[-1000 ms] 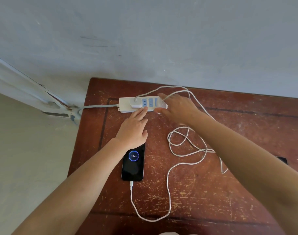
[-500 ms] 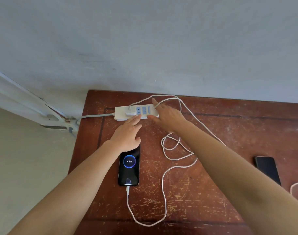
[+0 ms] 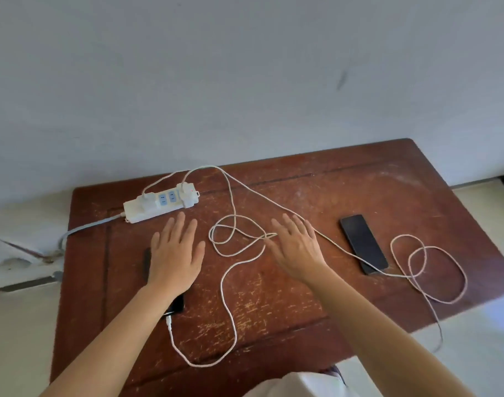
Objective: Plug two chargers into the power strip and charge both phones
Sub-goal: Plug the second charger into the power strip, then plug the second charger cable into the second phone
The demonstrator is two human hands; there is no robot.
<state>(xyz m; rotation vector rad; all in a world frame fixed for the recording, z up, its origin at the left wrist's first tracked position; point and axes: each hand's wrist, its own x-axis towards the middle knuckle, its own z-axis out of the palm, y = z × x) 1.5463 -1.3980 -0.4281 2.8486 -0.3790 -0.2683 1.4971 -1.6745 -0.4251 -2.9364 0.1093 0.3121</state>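
With both chargers seated in the power strip (image 3: 161, 202), left hand (image 3: 174, 257) and right hand (image 3: 298, 250) hover flat, fingers apart, holding nothing. Second phone's (image 3: 363, 243) cable (image 3: 428, 270) is limp; grip its stiff connector end.

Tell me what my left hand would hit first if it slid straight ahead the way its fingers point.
Probably the power strip: the left hand points up-table at it, bare wood between. Hand height is unclear.

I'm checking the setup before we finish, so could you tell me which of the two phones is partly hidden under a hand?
The phone under the left hand; only its edges show. The other phone lies fully uncovered, right of the right hand.
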